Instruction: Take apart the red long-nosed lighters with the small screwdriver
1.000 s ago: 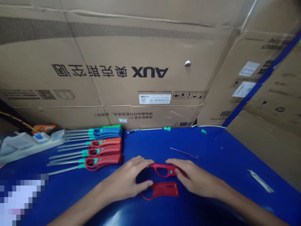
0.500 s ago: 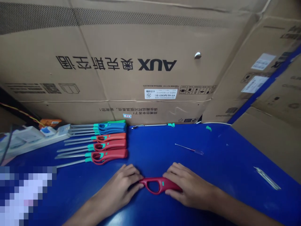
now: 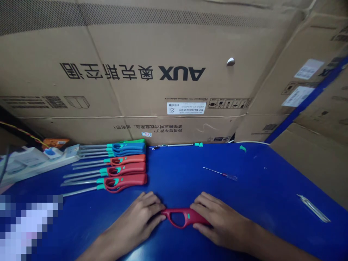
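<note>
A red lighter handle (image 3: 181, 216) with an open trigger loop and a small green switch lies crosswise between my two hands, low over the blue table. My left hand (image 3: 145, 214) pinches its narrow front end between thumb and fingers. Around the thick rear end, my right hand (image 3: 213, 217) is closed, fingers above and thumb below. No green trigger shows in the loop. Whatever extends beyond the front end is hidden behind my left hand. To the upper left lie several finished-looking long-nosed lighters (image 3: 126, 182) in red, orange, blue and green, with metal tubes pointing left.
A small screwdriver (image 3: 221, 174) lies beyond my right hand. Thin metal pieces (image 3: 314, 208) are at the far right. A loose metal rod (image 3: 176, 145) and green bits (image 3: 243, 148) lie along the cardboard wall (image 3: 152, 43). A power strip (image 3: 40, 163) stands at left.
The view has shifted slightly. Both hands keep their hold on the red lighter handle, with the right hand's fingers a little differently placed on it.
</note>
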Tool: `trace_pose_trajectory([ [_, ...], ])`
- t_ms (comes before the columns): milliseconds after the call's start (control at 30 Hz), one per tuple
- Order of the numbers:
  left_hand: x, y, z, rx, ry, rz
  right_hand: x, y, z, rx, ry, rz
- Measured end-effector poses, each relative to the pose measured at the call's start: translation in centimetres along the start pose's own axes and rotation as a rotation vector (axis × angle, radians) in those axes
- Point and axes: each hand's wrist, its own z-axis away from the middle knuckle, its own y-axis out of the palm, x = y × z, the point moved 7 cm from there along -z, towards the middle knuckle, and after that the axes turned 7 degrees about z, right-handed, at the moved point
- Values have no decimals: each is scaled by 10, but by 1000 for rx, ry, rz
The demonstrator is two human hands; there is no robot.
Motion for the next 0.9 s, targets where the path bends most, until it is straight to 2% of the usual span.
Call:
trace_pose_trajectory([
  [367,-1,4,-3,37,-4,16,-2,-1,3,20,15,-40],
  [567,3,4,-3,3,-5,81,-3,1,1,72,27,-74],
  [900,6,6,0,-39,-27,158,-1,6,0,33,-11,-24],
])
